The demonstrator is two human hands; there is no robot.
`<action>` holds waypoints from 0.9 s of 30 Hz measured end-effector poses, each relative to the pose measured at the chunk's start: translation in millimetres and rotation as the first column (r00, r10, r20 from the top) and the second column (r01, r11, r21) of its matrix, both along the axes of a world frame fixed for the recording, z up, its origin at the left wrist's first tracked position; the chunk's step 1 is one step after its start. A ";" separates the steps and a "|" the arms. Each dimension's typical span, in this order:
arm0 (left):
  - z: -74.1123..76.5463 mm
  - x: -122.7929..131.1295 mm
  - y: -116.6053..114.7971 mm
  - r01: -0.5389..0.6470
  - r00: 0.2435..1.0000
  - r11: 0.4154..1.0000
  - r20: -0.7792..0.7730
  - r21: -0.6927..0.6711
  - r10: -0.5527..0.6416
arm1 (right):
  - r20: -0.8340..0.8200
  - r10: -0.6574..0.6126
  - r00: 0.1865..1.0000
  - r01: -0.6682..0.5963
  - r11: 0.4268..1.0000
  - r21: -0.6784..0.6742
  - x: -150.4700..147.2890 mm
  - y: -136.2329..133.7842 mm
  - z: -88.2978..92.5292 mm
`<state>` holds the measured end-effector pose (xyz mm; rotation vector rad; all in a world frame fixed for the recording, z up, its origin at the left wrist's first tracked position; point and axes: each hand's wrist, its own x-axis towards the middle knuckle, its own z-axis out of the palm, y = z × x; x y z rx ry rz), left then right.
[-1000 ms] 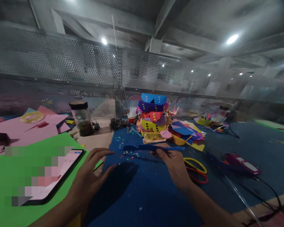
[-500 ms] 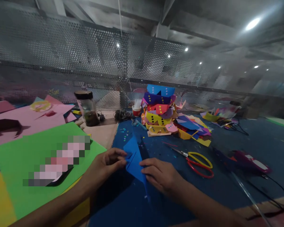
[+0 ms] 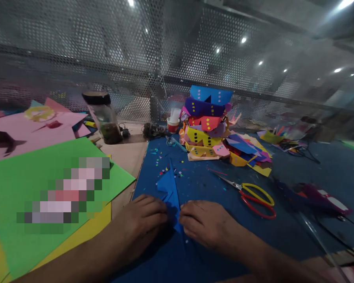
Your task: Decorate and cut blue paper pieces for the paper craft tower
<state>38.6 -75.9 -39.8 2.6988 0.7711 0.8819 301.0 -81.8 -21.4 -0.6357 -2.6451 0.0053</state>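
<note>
A folded piece of blue paper (image 3: 171,192) stands low over the blue work surface (image 3: 147,259), with a narrow raised strip along its right side. My left hand (image 3: 147,216) is curled against its lower left part, the fingertips hidden behind the knuckles. On the right edge my right hand (image 3: 202,220) closes its fingers on the paper. Small coloured paper bits (image 3: 162,172) lie scattered just beyond it. Scissors (image 3: 247,192) with one yellow and one red handle rest to the right of my right hand, blades pointing left.
Behind stands a stack of folded coloured paper pieces (image 3: 209,118), with loose paper scraps (image 3: 246,149) beside it. On the left are a green sheet (image 3: 11,184), a blurred-out object (image 3: 67,192) and a lidded jar (image 3: 106,122). A paper cup (image 3: 173,124) stands at the back.
Both hands have come down and closer together on the blue paper, which now sits lower and narrower. The left fingers have curled over. The view has tilted down slightly.
</note>
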 end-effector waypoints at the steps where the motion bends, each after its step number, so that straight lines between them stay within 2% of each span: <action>1: -0.6 1.3 -1.6 0.001 1.000 1.000 -0.009 0.002 -0.001 | 0.004 -0.003 1.000 0.003 1.000 -0.004 0.2 -0.7 0.5; 8: 1.2 4.6 -9.6 -0.076 0.995 0.997 -0.059 -0.022 0.075 | -0.003 -0.037 0.999 0.037 0.997 -0.065 -0.3 -4.0 2.6; 15: 1.4 6.3 -10.8 -0.101 0.993 0.995 -0.057 0.016 0.102 | -0.009 -0.043 0.999 0.041 0.990 -0.134 2.5 -5.4 5.6; 27: -2.6 7.4 -10.4 -0.121 0.993 0.991 0.002 -0.062 0.122 | -0.070 -0.103 0.992 0.078 0.950 -0.303 -1.6 -4.3 3.8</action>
